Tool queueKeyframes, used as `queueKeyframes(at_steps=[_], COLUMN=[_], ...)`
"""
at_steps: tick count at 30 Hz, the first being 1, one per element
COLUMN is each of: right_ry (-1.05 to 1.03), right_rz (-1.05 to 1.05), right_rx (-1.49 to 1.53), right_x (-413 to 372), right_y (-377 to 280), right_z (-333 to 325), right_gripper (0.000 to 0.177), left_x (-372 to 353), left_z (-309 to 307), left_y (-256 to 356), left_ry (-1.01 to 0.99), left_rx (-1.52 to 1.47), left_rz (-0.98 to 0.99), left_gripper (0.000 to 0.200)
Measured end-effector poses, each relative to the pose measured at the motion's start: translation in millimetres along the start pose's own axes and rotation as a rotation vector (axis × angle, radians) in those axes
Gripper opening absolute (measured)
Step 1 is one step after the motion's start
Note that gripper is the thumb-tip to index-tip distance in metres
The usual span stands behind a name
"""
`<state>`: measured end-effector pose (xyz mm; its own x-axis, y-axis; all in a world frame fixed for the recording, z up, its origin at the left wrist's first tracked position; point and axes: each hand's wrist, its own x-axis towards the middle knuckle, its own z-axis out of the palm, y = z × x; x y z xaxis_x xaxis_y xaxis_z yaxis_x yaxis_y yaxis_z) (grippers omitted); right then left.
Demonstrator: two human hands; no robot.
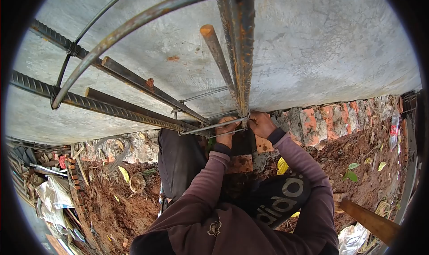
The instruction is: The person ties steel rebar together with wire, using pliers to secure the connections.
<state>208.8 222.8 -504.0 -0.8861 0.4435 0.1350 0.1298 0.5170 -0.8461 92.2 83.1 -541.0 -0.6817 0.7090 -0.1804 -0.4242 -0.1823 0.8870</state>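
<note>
Rebar cage of rusty ribbed steel bars (241,54) runs from the top of the frame down to the centre. Its foot sits where the smooth grey concrete wall (321,45) meets the rough red brick course (333,118), and more of its long bars slant off to the upper left. Both my hands are at that foot, mid-frame. My left hand (227,132) has its grip closed, fingers curled over the thin grey steel stirrup (201,129) that loops round the bars just there. My right hand (262,123) is bunched tight against the corner where the upright bars meet the stirrup. The back of the hand hides the fingers, so I cannot tell whether that grip is shut on anything. An orange brick (239,164) lies just below my wrists. Red-brown soil (116,201) fills the lower left, and a brown wooden plank (371,221) shows at the lower right.

I judge the step in hand to be fixing this stirrup to the upright bars at the corner, the left hand steadying it and the right working the joint. The next move calls for the left to hold the stirrup square against the bars while the right tightens at the crossing, minding fingers between steel and wall
</note>
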Motion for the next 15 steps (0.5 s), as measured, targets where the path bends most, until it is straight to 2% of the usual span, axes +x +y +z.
queueKeyframes(at_steps=[1, 4, 7, 9, 11, 15], right_ry=[-0.002, -0.007, -0.039, -0.093, -0.138, -0.214], right_rz=[0.026, 0.073, -0.006, -0.104, -0.095, -0.027], right_rx=[-0.020, -0.072, -0.149, -0.268, -0.391, -0.517], right_x=[0, -2, -2, 1, -1, -4], right_y=[-2, -24, -15, -9, -9, -12], right_z=[-2, -15, -16, -14, -15, -16], right_gripper=[0.021, 0.021, 0.023, 0.023, 0.023, 0.022], left_x=[-1, 9, 15, 5, 5, 7], left_z=[1, -5, -13, -4, -4, -12], left_y=[1, -4, -32, -28, -27, -26], left_ry=[0.010, -0.123, -0.108, -0.069, -0.092, -0.183], left_rx=[0.000, 0.068, -0.045, -0.240, -0.398, -0.392], left_rz=[-0.073, -0.124, -0.089, -0.183, -0.303, -0.358], left_gripper=[0.008, 0.009, 0.008, 0.006, 0.009, 0.010])
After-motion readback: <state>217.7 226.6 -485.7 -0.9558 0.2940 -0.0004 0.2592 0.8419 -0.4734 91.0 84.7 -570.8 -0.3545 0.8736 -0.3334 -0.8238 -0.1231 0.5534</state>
